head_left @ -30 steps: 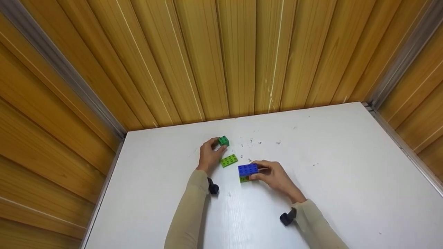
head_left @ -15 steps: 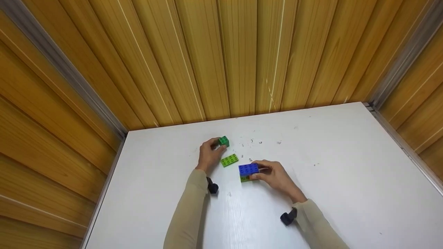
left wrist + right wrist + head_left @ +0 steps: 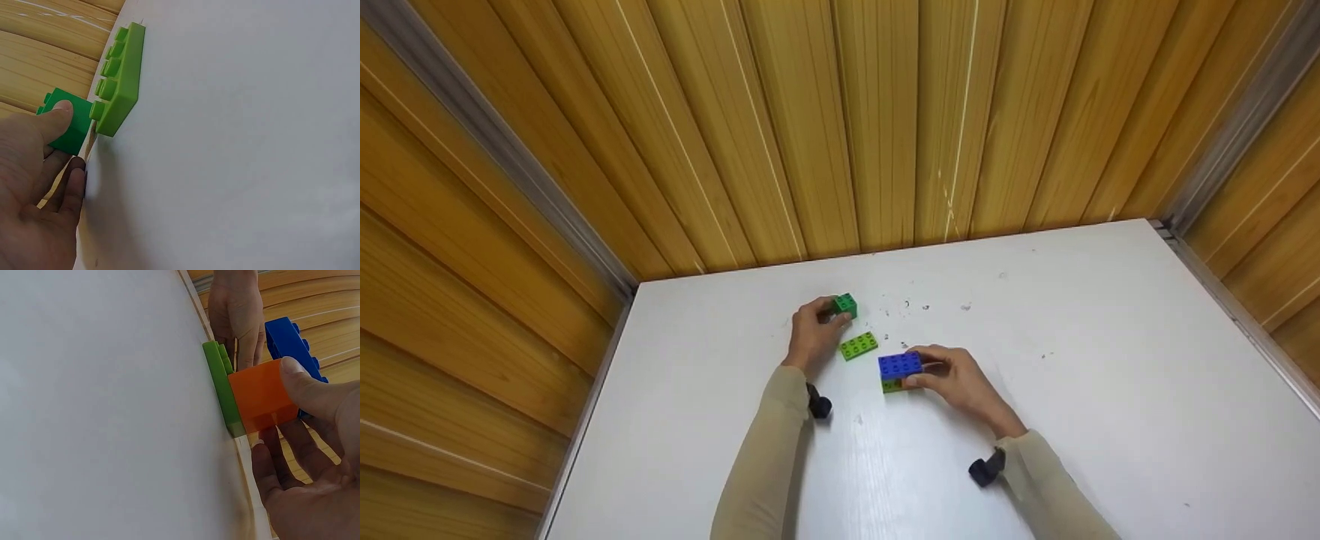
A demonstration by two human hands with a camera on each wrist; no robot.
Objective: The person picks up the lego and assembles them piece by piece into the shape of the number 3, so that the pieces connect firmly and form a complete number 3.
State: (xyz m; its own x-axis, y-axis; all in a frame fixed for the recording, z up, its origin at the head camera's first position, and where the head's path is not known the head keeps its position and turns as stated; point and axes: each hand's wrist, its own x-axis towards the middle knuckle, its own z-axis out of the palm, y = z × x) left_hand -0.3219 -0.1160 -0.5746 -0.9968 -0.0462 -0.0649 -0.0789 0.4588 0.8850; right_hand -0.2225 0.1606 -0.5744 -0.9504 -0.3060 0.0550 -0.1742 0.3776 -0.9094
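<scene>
With thumb and fingers my left hand [image 3: 810,334] pinches a dark green toy building brick [image 3: 846,304], two studs by two, at the far left of the group. Nearer the front, a flat lime green brick [image 3: 859,346] lies studs up on the table, apart from both hands. My right hand [image 3: 961,381] grips a small stack from its right side. On top of that stack is a blue brick [image 3: 900,365]; an orange brick [image 3: 261,396] makes its middle, with the thumb on it, and a lime green base [image 3: 221,391] is at the bottom, close on the tabletop.
The white table [image 3: 682,420] reaches back to a yellow wood-look wall [image 3: 877,127]. Small dark marks and scuffs [image 3: 926,307] show on its surface behind the bricks. Black wrist cameras [image 3: 820,406] sit on both forearms.
</scene>
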